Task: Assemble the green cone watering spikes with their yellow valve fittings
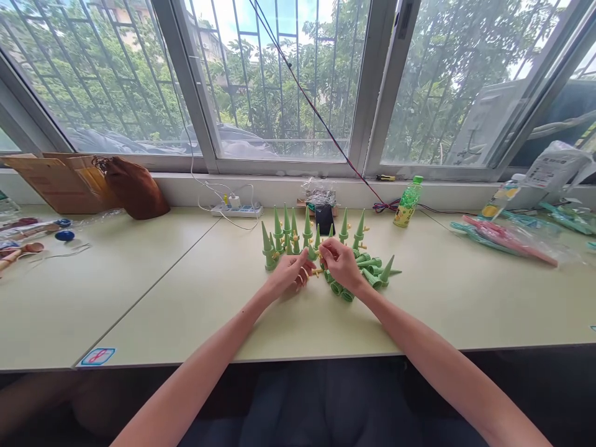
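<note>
My left hand [289, 274] and my right hand [341, 264] meet at the middle of the pale green table [195, 298]. Both have their fingers pinched together around a green cone spike [311, 253] with a small yellow valve piece [317, 272] between them. Behind my hands several green cone spikes [285, 236] stand upright in a cluster. To the right of my right hand several more cones [372, 273] lie on their sides in a loose pile.
A black phone [325, 218] leans behind the cones. A white power strip [236, 210], a brown pouch [133, 186], cardboard [56, 177] and a green bottle [408, 202] sit along the window sill. Plastic bags with coloured tools [507, 239] lie at right.
</note>
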